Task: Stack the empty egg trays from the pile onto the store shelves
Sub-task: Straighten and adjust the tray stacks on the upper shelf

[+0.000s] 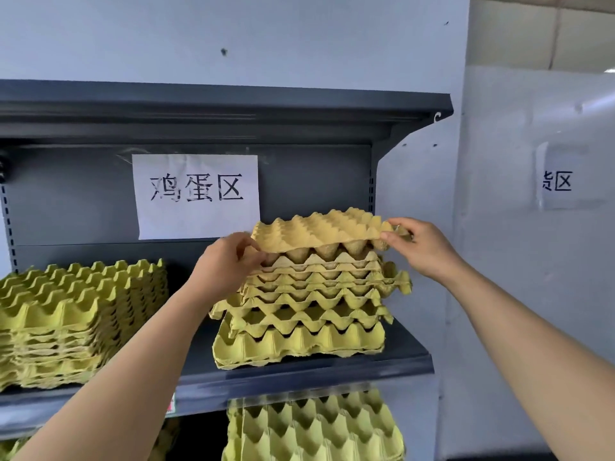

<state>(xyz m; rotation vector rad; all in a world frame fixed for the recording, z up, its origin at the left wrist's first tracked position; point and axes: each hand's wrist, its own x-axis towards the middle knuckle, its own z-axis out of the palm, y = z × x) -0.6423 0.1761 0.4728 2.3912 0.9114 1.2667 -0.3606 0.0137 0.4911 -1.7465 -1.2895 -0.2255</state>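
Observation:
An orange-yellow egg tray sits on top of a stack of yellow-green egg trays on the right part of the dark grey shelf. My left hand pinches the top tray's left edge. At the tray's right corner my right hand pinches the rim between thumb and fingers. The tray lies roughly level, slightly raised over the stack. The stack below is uneven, with trays shifted sideways.
A second stack of egg trays stands on the same shelf at the left. More trays fill the shelf below. A paper sign hangs on the back panel. An upper shelf overhangs. A white wall is on the right.

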